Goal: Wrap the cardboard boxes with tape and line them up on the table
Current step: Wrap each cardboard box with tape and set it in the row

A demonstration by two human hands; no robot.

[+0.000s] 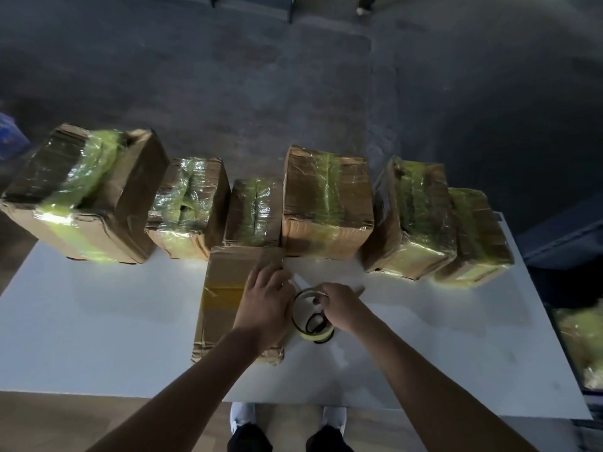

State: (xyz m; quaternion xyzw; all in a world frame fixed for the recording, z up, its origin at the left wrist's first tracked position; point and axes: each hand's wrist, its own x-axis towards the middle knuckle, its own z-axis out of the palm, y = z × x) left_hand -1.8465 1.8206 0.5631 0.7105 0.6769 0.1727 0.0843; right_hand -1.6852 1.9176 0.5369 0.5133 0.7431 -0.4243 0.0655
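A long cardboard box lies on the white table in front of me, with one yellowish tape band across it. My left hand rests flat on its right part, fingers spread. Just right of the box, my right hand grips a roll of clear yellowish tape, and a strip runs from the roll toward the box edge. Scissors with black handles lie under the roll. Several taped boxes stand in a row along the far edge, from a big one at left to one at right.
The row of boxes fills the table's far edge. Bare table surface lies at the left and right of the near box. A bin with crumpled yellowish tape sits off the right edge. My shoes show below the near edge.
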